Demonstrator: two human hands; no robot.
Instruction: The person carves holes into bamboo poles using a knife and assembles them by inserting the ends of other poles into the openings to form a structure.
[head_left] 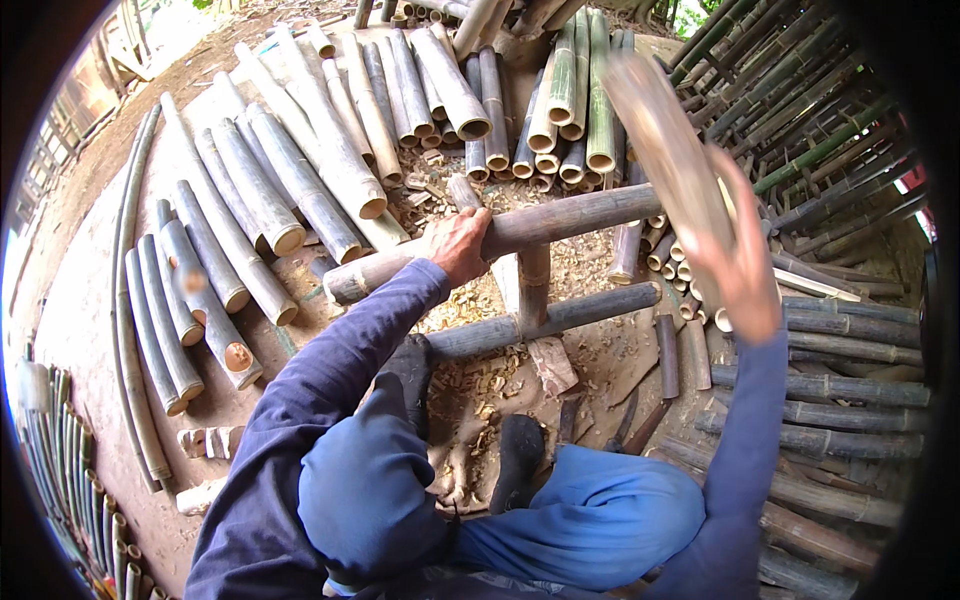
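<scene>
My left hand point(458, 245) is wrapped over the upper bamboo pole point(570, 218), left of its middle. A short bamboo crosspiece point(534, 288) joins this pole to a lower bamboo pole point(480, 336), making an H-like shape. Just beyond my left fingers pokes up the end of a wooden piece point(463, 192). On the right, my right hand point(742, 262) is raised and closed around a thick wooden club point(665, 140). Motion smears the club, and its top end sits well above the pole's right end.
Cut bamboo lengths point(290, 175) lie in rows at left and far side. More bamboo poles point(840, 385) are stacked at right. Wood shavings point(480, 385) cover the ground by my feet, near a wood block point(552, 366) and a blade-like tool point(622, 420).
</scene>
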